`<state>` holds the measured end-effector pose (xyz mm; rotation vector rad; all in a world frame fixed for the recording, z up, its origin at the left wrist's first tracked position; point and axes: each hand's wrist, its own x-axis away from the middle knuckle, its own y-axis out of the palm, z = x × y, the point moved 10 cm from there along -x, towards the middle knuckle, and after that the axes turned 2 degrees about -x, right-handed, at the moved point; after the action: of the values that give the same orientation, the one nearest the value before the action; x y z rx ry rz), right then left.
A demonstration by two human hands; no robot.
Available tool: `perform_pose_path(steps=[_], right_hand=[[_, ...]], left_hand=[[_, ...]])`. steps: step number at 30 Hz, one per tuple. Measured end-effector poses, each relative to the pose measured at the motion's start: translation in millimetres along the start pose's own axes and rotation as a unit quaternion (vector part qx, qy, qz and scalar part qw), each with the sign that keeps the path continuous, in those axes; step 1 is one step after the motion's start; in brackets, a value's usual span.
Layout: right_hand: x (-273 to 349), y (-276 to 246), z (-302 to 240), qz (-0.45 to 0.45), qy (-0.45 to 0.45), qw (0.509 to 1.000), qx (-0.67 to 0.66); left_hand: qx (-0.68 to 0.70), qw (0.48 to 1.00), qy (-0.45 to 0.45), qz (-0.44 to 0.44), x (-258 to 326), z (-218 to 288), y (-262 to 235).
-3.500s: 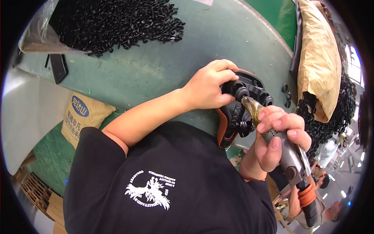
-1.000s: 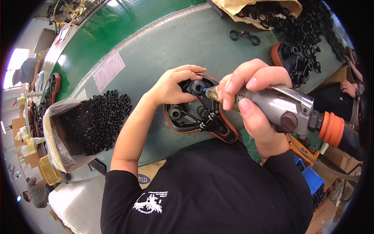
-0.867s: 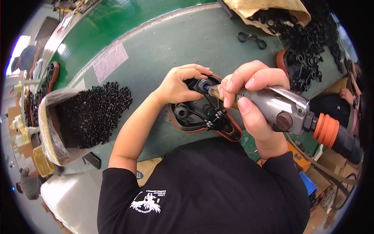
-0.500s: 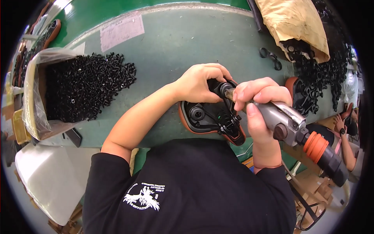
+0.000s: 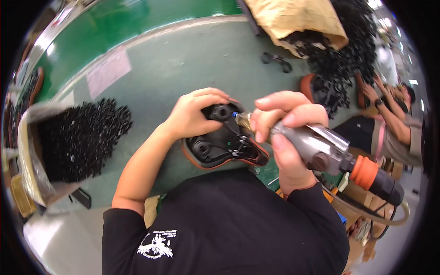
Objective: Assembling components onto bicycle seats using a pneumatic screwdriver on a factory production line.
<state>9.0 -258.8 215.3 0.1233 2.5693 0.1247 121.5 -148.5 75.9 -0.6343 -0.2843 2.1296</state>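
Observation:
A bicycle saddle (image 5: 215, 153) with a brown edge lies underside up on the bench in front of me. My left hand (image 5: 192, 114) is closed on its far, wide end, thumb inside and fingers over the rim. Beside that thumb sits a round black rubber-like piece (image 5: 222, 112); a matching one (image 5: 200, 145) sits nearer me. My right hand (image 5: 291, 119) is wrapped around a silver air screwdriver (image 5: 316, 149) with an orange collar. Its blue-ended tip (image 5: 235, 114) points left, just right of the far round piece, seemingly apart from it.
On the left, an open plastic-lined box (image 5: 32, 151) spills small black parts (image 5: 82, 137). A paper sack (image 5: 298, 18) and heaped black pieces (image 5: 343, 55) occupy the far right, near another saddle (image 5: 308, 87). A hose (image 5: 366, 215) trails from the driver. A co-worker (image 5: 398, 119) is at right.
The screwdriver has drawn back rightward from the far round piece, exposing its blue-ended tip. My left hand keeps its hold on the saddle. The whole view has swung, bringing the co-worker further in.

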Motion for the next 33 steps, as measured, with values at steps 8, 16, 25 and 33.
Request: perform_pose_path(steps=[8, 16, 25, 33], right_hand=[[149, -203, -2, 0.482, 0.171, 0.849, 0.13], [194, -248, 11, 0.514, 0.235, 0.812, 0.148], [164, -196, 52, 0.359, 0.314, 0.873, 0.105], [151, -42, 76, 0.118, 0.454, 0.883, -0.017]], left_hand=[[-0.091, 0.889, -0.163, 0.419, 45, -98, -250], [-0.309, 0.914, -0.227, 0.137, 104, -56, -213], [-0.446, 0.876, -0.158, 0.096, 152, -23, -151], [-0.45, 0.863, -0.159, 0.166, 156, -17, -145]])
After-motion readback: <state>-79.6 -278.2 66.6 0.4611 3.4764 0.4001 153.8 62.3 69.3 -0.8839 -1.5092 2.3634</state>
